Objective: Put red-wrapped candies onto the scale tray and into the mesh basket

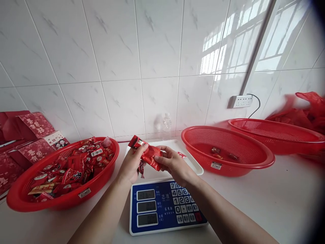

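Above the white pan (196, 166) of a blue-and-white electronic scale (166, 211), my left hand (130, 164) is closed on several red-wrapped snack packets (136, 141). One end sticks up past the thumb, and a dark red wrapper (141, 168) hangs below the fingers. Thumb and fingers of my right hand (175, 163) pinch the near side of a shiny red packet (153, 157) that spans between both hands. Part of another red-and-white packet (181, 155) shows on the pan behind my right hand. What the wrappers contain is hidden.
To the left stands a red basket (115, 159) heaped with wrapped snacks, beside printed red boxes (35, 149). On the right, one red basket (264, 159) holds a few packets; another basket (281, 144) stands behind it. A clear bottle (167, 124), power strip (241, 101) and red bags (302, 112) are near the wall.
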A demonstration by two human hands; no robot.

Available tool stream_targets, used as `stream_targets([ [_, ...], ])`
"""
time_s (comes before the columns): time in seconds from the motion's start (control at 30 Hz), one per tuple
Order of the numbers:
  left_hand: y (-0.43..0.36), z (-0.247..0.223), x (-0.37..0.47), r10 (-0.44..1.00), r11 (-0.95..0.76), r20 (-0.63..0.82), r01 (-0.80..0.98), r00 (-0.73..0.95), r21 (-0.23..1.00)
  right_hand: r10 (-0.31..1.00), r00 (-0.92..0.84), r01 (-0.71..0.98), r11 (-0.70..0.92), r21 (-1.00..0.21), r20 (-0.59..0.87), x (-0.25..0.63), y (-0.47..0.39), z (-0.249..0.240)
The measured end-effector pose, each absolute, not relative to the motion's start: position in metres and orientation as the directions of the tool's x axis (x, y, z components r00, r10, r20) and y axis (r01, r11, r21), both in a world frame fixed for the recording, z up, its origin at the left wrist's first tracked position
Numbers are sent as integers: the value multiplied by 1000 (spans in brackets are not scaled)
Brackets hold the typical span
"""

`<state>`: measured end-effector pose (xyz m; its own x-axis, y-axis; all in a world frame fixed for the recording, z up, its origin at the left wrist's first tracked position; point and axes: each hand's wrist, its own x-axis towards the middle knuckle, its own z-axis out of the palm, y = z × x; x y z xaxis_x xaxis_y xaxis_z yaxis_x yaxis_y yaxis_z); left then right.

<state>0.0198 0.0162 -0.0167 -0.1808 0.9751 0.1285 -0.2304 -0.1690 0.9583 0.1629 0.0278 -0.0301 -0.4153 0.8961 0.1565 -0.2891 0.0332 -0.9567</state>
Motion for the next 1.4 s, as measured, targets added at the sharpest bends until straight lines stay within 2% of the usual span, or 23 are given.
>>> stream_targets([
  [0.13,21,-15,10,959,-179,114,-240,-261,954,916,-332,-199,165,-966,225,172,34,-27],
  [0.23,22,-12,4,956,-175,103,-251,-274,952,908,-191,56,389,-919,373,182,42,-28],
  [0.3,21,-10,3,964,-170,109,-247,-242,954,836,-130,336,543,-770,533,187,45,-29],
  [0.37,19,-9,4,972,-160,112,-233,-207,959,738,-239,525,645,-555,631,190,45,-30],
  [0.4,19,-9,5,974,-157,114,-221,-195,963,707,-333,555,681,-477,623,190,44,-30],
  [0.47,18,-9,7,974,-163,127,-194,-188,967,687,-479,548,720,-424,546,190,41,-30],
  [0.67,18,-13,4,970,-200,185,-85,-157,976,713,-579,581,701,-413,396,187,44,-39],
  [0.8,16,-17,4,964,-217,237,162,-123,963,741,-604,622,669,-407,295,190,48,-40],
  [0.93,12,-16,9,922,-327,381,383,-73,864,764,-528,593,644,-483,371,191,34,-24],
  [1.07,7,-15,17,912,-366,410,480,14,797,766,-434,369,631,-682,474,180,20,-18],
  [1.13,5,-15,19,908,-385,414,525,67,759,783,-379,325,611,-722,493,174,19,-22],
  [1.3,5,-18,17,909,-412,370,565,194,715,826,-321,392,561,-729,463,174,26,-24],
  [1.4,8,-21,14,930,-332,340,716,140,615,864,-315,469,502,-727,394,187,32,-17],
])
